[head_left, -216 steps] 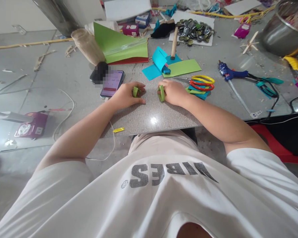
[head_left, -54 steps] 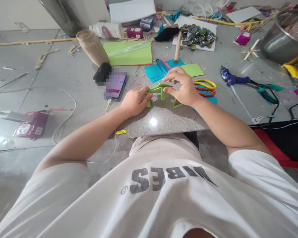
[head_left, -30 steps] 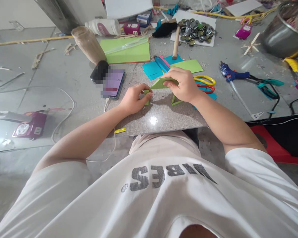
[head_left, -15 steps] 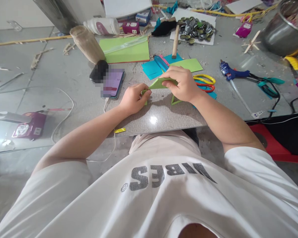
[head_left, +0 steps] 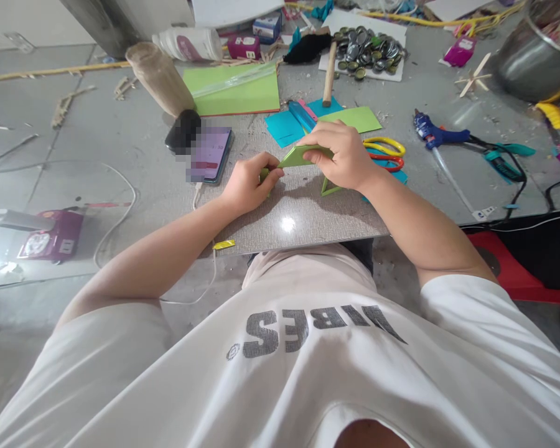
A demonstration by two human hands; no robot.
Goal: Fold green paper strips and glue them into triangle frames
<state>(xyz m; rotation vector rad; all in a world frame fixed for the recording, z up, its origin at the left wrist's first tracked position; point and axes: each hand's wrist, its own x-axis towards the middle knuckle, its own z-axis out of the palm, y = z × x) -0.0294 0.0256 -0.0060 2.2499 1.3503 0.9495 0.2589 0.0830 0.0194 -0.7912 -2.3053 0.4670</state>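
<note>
A folded piece of green paper (head_left: 295,157) is held between both hands above the board (head_left: 308,221) at the table's front edge. My right hand (head_left: 343,152) is closed on its right part, thumb below and fingers over the top. My left hand (head_left: 252,183) pinches its left end between thumb and fingers. Some green paper shows inside the left hand's curl. Below the right hand stands a thin green folded edge (head_left: 329,186), partly hidden. Scissors (head_left: 385,148) with yellow and red handles lie just right of the right hand, over blue paper.
Blue paper (head_left: 280,129), a blue cutter (head_left: 301,116) and green sheets (head_left: 233,99) lie beyond my hands. A phone (head_left: 213,155) and a bottle (head_left: 161,81) are at left. A hot glue gun (head_left: 436,134), bottle caps (head_left: 368,50) and a metal pot (head_left: 532,62) are at right.
My left hand has shifted slightly and its fingers have curled more over the paper's left end; less green hangs below it. The right hand keeps its hold.
</note>
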